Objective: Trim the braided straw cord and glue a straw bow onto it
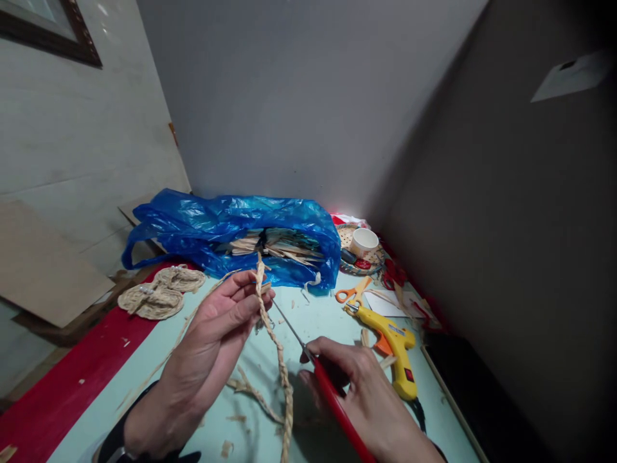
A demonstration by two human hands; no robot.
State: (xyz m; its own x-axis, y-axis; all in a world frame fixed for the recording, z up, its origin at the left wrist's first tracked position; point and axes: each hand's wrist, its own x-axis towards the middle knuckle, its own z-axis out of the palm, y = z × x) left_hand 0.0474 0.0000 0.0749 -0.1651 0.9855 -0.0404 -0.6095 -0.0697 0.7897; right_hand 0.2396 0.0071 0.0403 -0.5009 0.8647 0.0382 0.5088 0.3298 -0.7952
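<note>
Pinched between the thumb and fingers of my left hand (224, 321) is a braided straw cord (279, 350), its upper end standing above the fingertips. The cord hangs down past the bottom edge of the view. My right hand (364, 392) is closed around red-handled scissors (332, 399). Their thin metal blades point up and left, with the tip close to the cord at my left fingertips. Whether the blades touch it, I cannot tell. A second length of straw (258, 395) lies on the pale table behind the cord.
A blue plastic bag (226, 218) with straw bundles (284, 244) lies at the back. Straw slippers (161, 292) rest at left. A yellow glue gun (398, 347), orange scissors (354, 292) and a basket (349, 267) with a white cup (365, 242) are at right.
</note>
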